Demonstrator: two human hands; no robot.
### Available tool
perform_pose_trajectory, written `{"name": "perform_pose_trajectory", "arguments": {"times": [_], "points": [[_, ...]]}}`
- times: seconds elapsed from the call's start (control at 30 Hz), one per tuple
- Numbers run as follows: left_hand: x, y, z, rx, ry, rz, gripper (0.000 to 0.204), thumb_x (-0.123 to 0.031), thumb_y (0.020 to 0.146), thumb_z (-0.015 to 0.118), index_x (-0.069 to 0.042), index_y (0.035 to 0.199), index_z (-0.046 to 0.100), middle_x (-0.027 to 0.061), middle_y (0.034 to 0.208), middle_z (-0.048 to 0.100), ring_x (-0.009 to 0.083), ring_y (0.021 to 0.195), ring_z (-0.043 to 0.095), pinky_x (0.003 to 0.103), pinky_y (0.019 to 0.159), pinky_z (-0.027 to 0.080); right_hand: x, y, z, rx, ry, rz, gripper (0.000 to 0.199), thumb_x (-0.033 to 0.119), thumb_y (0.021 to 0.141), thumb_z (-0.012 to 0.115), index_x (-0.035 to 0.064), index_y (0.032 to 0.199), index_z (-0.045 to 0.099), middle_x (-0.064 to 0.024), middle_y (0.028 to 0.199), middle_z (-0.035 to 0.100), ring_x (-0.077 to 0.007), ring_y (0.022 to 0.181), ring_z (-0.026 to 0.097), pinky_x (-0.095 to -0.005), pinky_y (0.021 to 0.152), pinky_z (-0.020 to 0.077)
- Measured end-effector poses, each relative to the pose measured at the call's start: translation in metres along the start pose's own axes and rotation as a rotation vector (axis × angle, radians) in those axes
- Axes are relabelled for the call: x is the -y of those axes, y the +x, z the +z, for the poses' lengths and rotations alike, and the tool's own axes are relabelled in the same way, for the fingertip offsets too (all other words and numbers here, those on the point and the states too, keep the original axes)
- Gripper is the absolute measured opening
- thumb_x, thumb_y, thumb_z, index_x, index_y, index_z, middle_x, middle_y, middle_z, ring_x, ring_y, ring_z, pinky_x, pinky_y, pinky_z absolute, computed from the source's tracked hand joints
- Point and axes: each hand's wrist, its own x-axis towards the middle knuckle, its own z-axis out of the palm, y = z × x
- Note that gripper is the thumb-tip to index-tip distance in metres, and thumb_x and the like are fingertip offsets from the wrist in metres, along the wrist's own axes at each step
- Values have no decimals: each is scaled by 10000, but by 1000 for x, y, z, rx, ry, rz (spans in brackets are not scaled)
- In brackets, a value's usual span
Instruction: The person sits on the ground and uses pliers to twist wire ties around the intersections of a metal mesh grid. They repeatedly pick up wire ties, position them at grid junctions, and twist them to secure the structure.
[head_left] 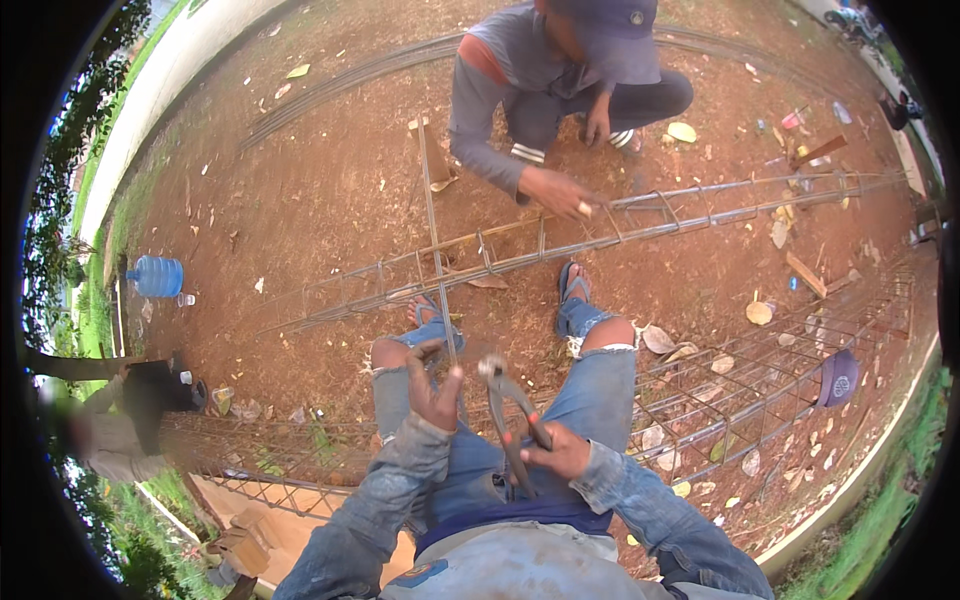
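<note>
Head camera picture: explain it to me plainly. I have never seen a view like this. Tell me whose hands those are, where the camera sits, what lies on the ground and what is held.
The camera sits on a person's head and looks down, so the round, bent edges come from its wide lens. The denim sleeves rising from the bottom are that person's own arms. Their right hand grips a pair of pincers by the handles. Their left hand holds a thin steel rod that runs away toward the top of the picture. In front of their sandalled feet lies a long cage of steel bars on the red dirt ground. A second person crouches across from them with a hand on that cage. More bar cages lie to the right, and a blue water jug lies at the left.
</note>
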Motion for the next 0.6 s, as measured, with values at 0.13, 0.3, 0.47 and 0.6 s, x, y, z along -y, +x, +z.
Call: {"name": "perform_pose_trajectory", "arguments": {"times": [0.13,0.3,0.47,0.6], "points": [[-72,-18,-3,369,-150,308,346,-157,820,564,8,1123,534,184,1124,566,310,1081,545,380,920,423,-17,-52,-4,188,-66,39,248,213,904,502,-13,1004,474,-148,876,620,-242,844,615,-368,798,468],[-90,-37,-36,591,-164,333,322,-160,786,656,-33,1076,593,140,1060,588,274,976,591,370,835,470,-25,-77,16,269,-62,-63,311,308,919,489,-2,908,470,-180,902,602,-271,867,604,-390,795,455],[-100,-61,-47,558,17,496,264,-88,720,715,-107,978,660,101,996,596,250,877,617,356,723,509,-43,-92,19,370,-174,-22,321,307,913,504,-6,851,474,-190,919,574,-318,980,566,-452,862,417],[-100,-72,-42,467,-90,692,142,-123,812,628,-81,947,643,82,970,588,247,852,606,349,714,510,-42,-98,30,575,-59,-45,320,313,888,553,1,949,515,-191,1130,527,-308,1129,470,-430,970,328]]}}
